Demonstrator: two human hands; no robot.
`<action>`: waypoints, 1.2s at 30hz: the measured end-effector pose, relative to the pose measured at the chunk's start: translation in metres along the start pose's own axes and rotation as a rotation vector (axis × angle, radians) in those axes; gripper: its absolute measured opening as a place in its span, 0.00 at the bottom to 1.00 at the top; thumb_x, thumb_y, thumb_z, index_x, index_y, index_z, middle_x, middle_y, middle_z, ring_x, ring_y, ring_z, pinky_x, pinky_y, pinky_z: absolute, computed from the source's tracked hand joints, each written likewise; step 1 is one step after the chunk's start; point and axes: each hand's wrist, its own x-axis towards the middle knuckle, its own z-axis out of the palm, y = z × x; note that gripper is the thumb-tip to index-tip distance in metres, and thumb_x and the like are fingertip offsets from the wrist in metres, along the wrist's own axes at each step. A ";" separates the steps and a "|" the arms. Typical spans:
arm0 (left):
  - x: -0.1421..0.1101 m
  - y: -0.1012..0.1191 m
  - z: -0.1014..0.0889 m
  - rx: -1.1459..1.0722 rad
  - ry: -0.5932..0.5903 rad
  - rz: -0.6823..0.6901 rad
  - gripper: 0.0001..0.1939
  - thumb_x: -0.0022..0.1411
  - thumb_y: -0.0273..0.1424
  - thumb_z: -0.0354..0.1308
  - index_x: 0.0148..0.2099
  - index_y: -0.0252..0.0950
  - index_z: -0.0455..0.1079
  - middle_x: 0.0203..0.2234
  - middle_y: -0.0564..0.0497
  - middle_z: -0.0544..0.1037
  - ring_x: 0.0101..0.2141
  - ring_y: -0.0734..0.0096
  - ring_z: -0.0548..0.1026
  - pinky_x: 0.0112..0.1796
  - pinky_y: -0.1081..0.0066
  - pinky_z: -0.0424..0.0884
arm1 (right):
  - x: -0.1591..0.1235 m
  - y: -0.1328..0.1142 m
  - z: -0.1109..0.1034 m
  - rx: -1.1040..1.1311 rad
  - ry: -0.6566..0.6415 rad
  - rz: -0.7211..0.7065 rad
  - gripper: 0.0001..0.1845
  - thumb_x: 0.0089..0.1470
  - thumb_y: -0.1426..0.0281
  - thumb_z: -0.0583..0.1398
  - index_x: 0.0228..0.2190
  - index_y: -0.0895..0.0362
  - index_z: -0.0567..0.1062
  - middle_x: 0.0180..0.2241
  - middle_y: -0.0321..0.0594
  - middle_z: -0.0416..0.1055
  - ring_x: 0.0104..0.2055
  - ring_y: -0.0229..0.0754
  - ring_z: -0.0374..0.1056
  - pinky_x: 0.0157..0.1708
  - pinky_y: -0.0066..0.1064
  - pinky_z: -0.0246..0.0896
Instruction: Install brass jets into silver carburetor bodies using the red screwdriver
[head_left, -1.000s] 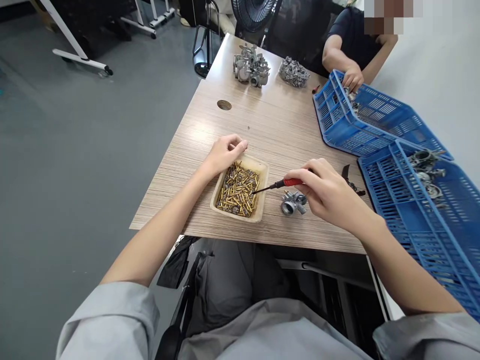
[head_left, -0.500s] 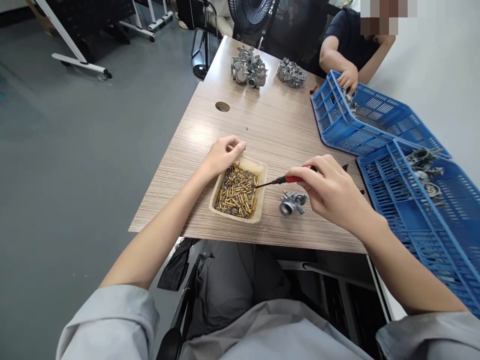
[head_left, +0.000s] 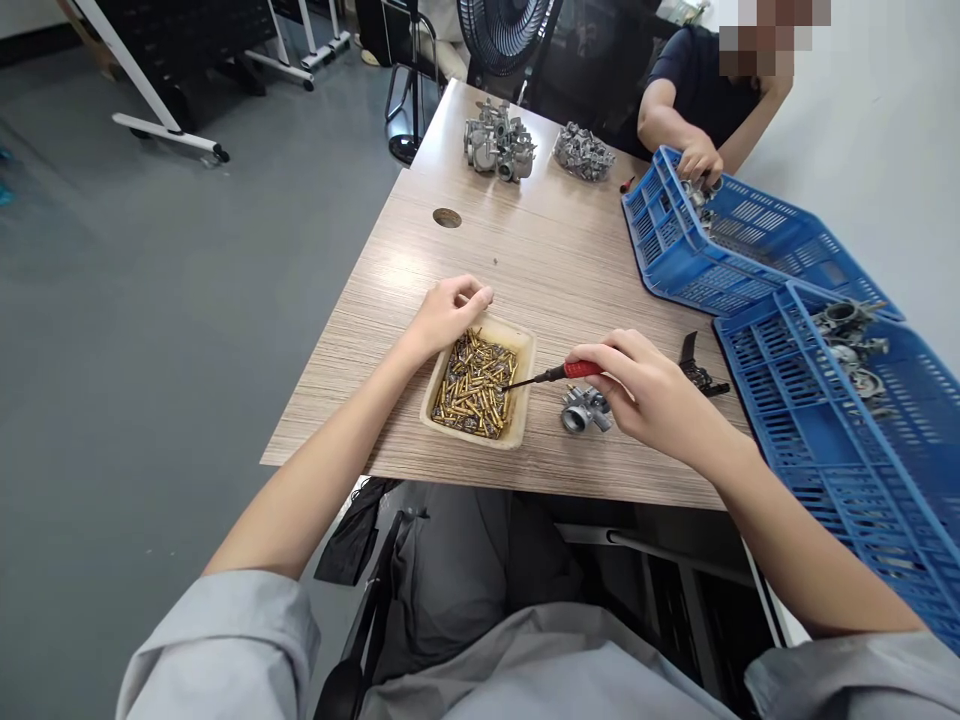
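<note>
A shallow cream plastic tray (head_left: 526,400) holds many small brass pieces (head_left: 472,385) mixed with grey ones. My left hand (head_left: 450,312) is curled over its far left corner, fingers bent and closed at the rim; the fingertips are partly hidden. A screwdriver (head_left: 581,370) with a red and black handle is gripped in my right hand (head_left: 649,390). Its thin dark shaft slants down to the left, with the tip among the pieces at the tray's right side. Just below the handle, a grey metal carburetor (head_left: 583,410) lies on the table, partly covered by my right fingers.
Two blue crates (head_left: 675,255) (head_left: 780,400) with metal parts stand at the right. A black object (head_left: 697,365) lies beside the nearer one. Carburetors (head_left: 499,145) and a bag of metal parts (head_left: 583,155) sit at the table's far end. A co-worker's hand (head_left: 701,160) reaches into the far crate.
My right hand has shifted slightly left and down with the screwdriver, uncovering more of the black object. The screwdriver tip has moved slightly left and down. My left hand stays at the tray's corner.
</note>
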 end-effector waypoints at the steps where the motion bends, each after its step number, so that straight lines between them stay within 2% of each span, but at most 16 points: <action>1: 0.000 0.000 0.000 -0.003 0.000 0.001 0.22 0.70 0.49 0.58 0.38 0.36 0.77 0.35 0.47 0.83 0.34 0.68 0.75 0.41 0.65 0.72 | -0.004 0.002 0.002 0.011 -0.006 0.011 0.18 0.74 0.73 0.56 0.60 0.50 0.75 0.46 0.47 0.74 0.48 0.54 0.70 0.48 0.45 0.68; 5: 0.001 -0.001 0.001 -0.011 0.001 -0.004 0.22 0.70 0.50 0.58 0.38 0.35 0.78 0.36 0.46 0.84 0.35 0.67 0.76 0.41 0.64 0.73 | -0.021 0.006 0.013 0.026 -0.038 0.031 0.18 0.76 0.68 0.57 0.62 0.50 0.74 0.47 0.47 0.76 0.48 0.53 0.72 0.48 0.45 0.69; 9: 0.000 -0.001 0.000 -0.015 -0.006 -0.004 0.22 0.70 0.50 0.58 0.38 0.36 0.78 0.36 0.46 0.84 0.35 0.67 0.77 0.42 0.64 0.73 | -0.034 0.004 0.029 0.004 0.013 0.020 0.19 0.76 0.67 0.57 0.65 0.51 0.73 0.45 0.46 0.77 0.46 0.52 0.73 0.46 0.44 0.70; 15: 0.001 -0.002 0.000 -0.004 -0.010 -0.004 0.21 0.71 0.49 0.57 0.39 0.35 0.78 0.36 0.45 0.84 0.35 0.67 0.77 0.42 0.65 0.73 | -0.038 -0.007 0.050 -0.060 0.086 -0.042 0.21 0.76 0.67 0.59 0.65 0.54 0.74 0.37 0.43 0.76 0.39 0.50 0.71 0.42 0.42 0.68; 21: 0.001 -0.002 0.001 -0.002 -0.006 -0.009 0.22 0.71 0.50 0.57 0.40 0.36 0.78 0.38 0.45 0.85 0.37 0.66 0.78 0.43 0.64 0.73 | -0.038 -0.016 0.064 -0.091 0.115 -0.059 0.22 0.77 0.69 0.57 0.67 0.53 0.72 0.38 0.44 0.77 0.40 0.50 0.72 0.42 0.41 0.68; 25: 0.001 -0.002 0.001 -0.011 -0.006 0.000 0.22 0.71 0.50 0.57 0.39 0.36 0.77 0.38 0.45 0.85 0.38 0.66 0.79 0.43 0.64 0.73 | -0.040 -0.021 0.072 -0.060 0.115 -0.050 0.24 0.76 0.70 0.56 0.70 0.54 0.67 0.41 0.46 0.78 0.41 0.51 0.73 0.43 0.42 0.69; 29: 0.000 -0.003 0.001 -0.014 -0.001 0.000 0.22 0.71 0.51 0.57 0.39 0.36 0.77 0.38 0.45 0.85 0.37 0.66 0.79 0.42 0.64 0.73 | -0.043 -0.028 0.080 -0.040 0.061 -0.036 0.32 0.76 0.72 0.54 0.76 0.51 0.55 0.47 0.48 0.79 0.44 0.52 0.74 0.50 0.47 0.69; 33: 0.000 -0.004 0.002 -0.024 0.004 0.002 0.22 0.71 0.51 0.57 0.38 0.36 0.77 0.38 0.45 0.85 0.36 0.66 0.78 0.40 0.64 0.72 | -0.046 -0.028 0.082 -0.083 0.081 -0.026 0.36 0.75 0.74 0.53 0.77 0.51 0.53 0.45 0.46 0.78 0.44 0.52 0.72 0.55 0.51 0.66; 36: 0.000 -0.004 0.003 -0.028 0.007 0.002 0.22 0.71 0.50 0.57 0.38 0.37 0.77 0.38 0.46 0.85 0.36 0.67 0.77 0.40 0.65 0.72 | -0.045 -0.020 0.068 -0.107 0.090 -0.025 0.35 0.73 0.77 0.51 0.76 0.49 0.59 0.41 0.45 0.74 0.44 0.53 0.70 0.50 0.48 0.66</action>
